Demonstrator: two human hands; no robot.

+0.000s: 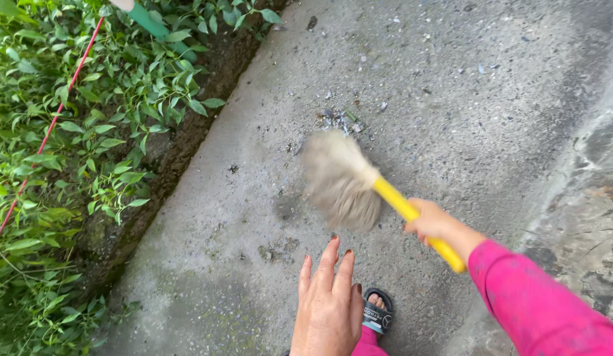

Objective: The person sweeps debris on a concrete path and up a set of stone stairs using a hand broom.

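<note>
My right hand [433, 223], in a bright pink sleeve, grips the yellow handle [412, 214] of a short broom. Its pale bristle head [339, 181] is blurred with motion just above the grey concrete ground [438, 99]. A small heap of dust and debris [339, 120] lies just beyond the bristles. My left hand [328, 303] hovers flat at the bottom middle, fingers together and pointing forward, holding nothing. Beside it my foot in a dark sandal [377, 311] shows.
Leafy green plants [69, 145] fill the left side, edged by a strip of dark soil [187, 125]. A thin red stick [52, 125] and a green handle [151, 23] stand among the leaves. Wet, darker concrete lies at the right.
</note>
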